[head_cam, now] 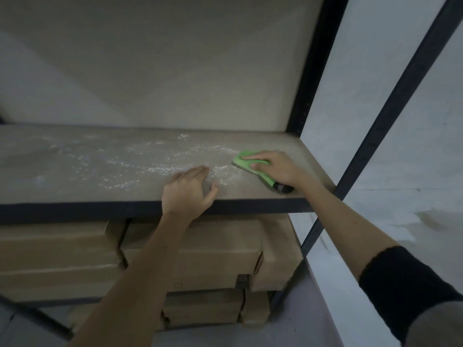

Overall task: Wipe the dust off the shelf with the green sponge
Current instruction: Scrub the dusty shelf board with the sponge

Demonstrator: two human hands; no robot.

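- Our right hand [274, 167] presses the green sponge [246, 162] flat on the shelf [75, 171], near its right end.
- The dust [140, 161] lies entirely to the sponge's left, so we judge the stroke runs leftward.
- Our left hand [189, 190] rests open, gripping nothing, on the front edge, in that path.

no text, label, brand, number or sign can be read anywhere: the cardboard boxes [190, 256] under the shelf [100, 171] show plain brown faces, and the green sponge [246, 162] carries no legible marking.
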